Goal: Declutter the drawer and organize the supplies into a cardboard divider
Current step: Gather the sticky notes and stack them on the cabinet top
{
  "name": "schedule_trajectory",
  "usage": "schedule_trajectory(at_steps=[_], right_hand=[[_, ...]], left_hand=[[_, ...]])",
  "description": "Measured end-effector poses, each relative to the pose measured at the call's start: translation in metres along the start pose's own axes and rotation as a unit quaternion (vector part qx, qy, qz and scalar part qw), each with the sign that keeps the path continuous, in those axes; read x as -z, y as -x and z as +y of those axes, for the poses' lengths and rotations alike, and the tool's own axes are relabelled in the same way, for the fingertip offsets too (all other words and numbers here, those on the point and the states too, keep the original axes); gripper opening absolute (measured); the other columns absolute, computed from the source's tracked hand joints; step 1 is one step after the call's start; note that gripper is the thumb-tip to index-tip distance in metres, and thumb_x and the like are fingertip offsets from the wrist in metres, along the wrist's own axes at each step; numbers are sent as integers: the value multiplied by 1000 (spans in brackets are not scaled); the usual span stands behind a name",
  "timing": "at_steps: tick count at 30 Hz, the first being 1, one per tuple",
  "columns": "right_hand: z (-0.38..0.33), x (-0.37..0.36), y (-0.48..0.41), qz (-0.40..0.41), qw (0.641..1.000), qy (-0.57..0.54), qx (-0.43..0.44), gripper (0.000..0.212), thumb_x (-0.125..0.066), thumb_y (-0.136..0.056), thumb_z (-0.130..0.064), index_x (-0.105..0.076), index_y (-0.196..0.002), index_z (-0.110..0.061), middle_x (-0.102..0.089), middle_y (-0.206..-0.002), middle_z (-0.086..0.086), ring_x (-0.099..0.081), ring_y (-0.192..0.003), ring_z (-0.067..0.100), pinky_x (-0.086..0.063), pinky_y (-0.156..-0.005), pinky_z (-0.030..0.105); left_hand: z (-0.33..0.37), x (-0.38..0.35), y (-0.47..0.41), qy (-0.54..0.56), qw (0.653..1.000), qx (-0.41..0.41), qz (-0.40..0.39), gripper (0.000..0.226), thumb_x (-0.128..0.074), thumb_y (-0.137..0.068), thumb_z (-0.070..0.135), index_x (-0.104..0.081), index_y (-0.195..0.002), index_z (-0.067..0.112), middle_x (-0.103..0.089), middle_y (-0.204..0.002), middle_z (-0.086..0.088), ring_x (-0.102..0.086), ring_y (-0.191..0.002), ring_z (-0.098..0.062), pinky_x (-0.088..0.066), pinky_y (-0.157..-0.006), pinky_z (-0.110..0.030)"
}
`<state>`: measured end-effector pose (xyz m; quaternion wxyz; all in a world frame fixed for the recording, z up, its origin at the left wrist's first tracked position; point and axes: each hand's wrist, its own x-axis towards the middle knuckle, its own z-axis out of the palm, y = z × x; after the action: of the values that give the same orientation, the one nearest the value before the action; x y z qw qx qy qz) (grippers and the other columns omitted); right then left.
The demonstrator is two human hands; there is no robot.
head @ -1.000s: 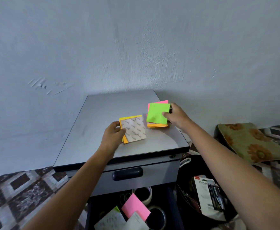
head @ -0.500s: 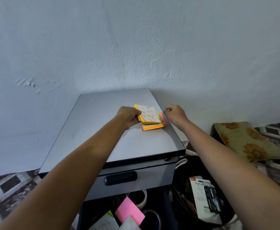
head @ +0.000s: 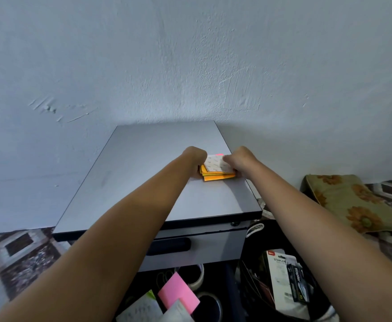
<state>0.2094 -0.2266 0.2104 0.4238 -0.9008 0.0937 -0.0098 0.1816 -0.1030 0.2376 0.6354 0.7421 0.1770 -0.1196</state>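
On the cabinet top's (head: 143, 182) far right, the sticky-note stack (head: 216, 175) is gripped from both sides by the curled left hand (head: 195, 159) and right hand (head: 238, 159).

Free cabinet top (head: 125, 182) left of sticky-note stack (head: 215, 176), wall (head: 190, 66) close behind, open drawer (head: 231, 284) crowded below

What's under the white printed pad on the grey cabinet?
Orange sticky-note pad edges show at its front and left, a thin green layer between them, a pink sliver at the far edge. Their faces are covered; the left hand and right hand hide the sides.
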Motion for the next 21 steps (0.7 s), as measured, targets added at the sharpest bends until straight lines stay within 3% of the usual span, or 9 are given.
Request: schedule_trajectory(at_steps=[2, 3, 6, 8, 10, 13, 16, 19, 21], right_hand=[[-6, 1, 0, -18, 1000, 0, -6, 8, -54, -92, -13, -51, -88, -7, -47, -90, 8, -49, -91, 18, -36, -66, 24], [-6, 2, 0, -25, 999, -30, -20, 8, -55, -91, -11, -51, -86, -8, -48, -94, 7, -51, -94, 18, -38, -66, 23], [4, 0, -9, -55, 973, -205, -94, 12, -62, -84, 3, -54, -83, -5, -60, -93, 12, -61, -83, 22, -50, -69, 27], [5, 2, -5, -71, 945, -297, -116, 11, -63, -81, 7, -55, -80, -1, -62, -83, 14, -61, -70, 22, -53, -78, 36], [4, 3, -3, -92, 935, -332, -87, 11, -61, -84, 6, -56, -78, -3, -64, -83, 15, -63, -72, 24, -54, -85, 43], [0, 3, 7, -88, 925, -370, 15, 13, -52, -91, 2, -60, -87, -6, -65, -86, 12, -64, -71, 22, -55, -68, 36], [2, -3, 13, -61, 913, -394, 88, 27, -50, -91, -2, -49, -118, -4, -63, -102, 11, -65, -83, 20, -55, -69, 32], [11, -9, 25, -31, 945, -306, 110, 38, -49, -92, -2, -30, -123, -11, -54, -105, 3, -57, -90, 13, -50, -73, 25], [18, -14, 30, -59, 969, -202, 132, 47, -45, -93, 1, -18, -130, -6, -48, -113, 5, -51, -101, 14, -46, -72, 18]], left_hand=[[2, -5, 6, -15, 1000, -2, 15, 29, -33, -96, -1, -40, -68, 5, -52, -79, -13, -58, -57, -25, -51, -49, -28], [0, -6, 7, -16, 1000, -3, 22, 29, -33, -96, -1, -40, -68, 5, -49, -71, -12, -54, -47, -23, -49, -44, -25], [-5, -2, 9, -16, 999, 11, 27, 25, -38, -95, 0, -37, -70, 5, -45, -67, -11, -47, -55, -21, -46, -72, -29], [-6, 4, 6, 35, 999, 25, 2, 20, -45, -93, 1, -39, -74, 5, -50, -63, -9, -51, -54, -19, -47, -69, -30], [-6, 7, 5, 79, 997, 4, -21, 13, -48, -91, 1, -47, -79, 4, -54, -58, -8, -54, -50, -16, -49, -56, -26], [-3, 7, -5, 58, 989, -134, 6, 10, -54, -78, 8, -61, -85, 6, -61, -81, -11, -59, -70, -20, -51, -68, -29], [-14, 9, -16, 23, 973, -231, 14, 47, -55, -68, 22, -65, -112, 10, -59, -119, -11, -64, -100, -25, -54, -88, -39], [-32, 9, -8, 3, 961, -278, -3, 39, -56, -82, 20, -57, -120, 9, -61, -120, -7, -60, -108, -23, -51, -93, -38], [-45, 8, -7, -28, 958, -279, -50, 28, -52, -91, 9, -54, -118, 14, -60, -116, -4, -58, -108, -23, -51, -90, -36]])
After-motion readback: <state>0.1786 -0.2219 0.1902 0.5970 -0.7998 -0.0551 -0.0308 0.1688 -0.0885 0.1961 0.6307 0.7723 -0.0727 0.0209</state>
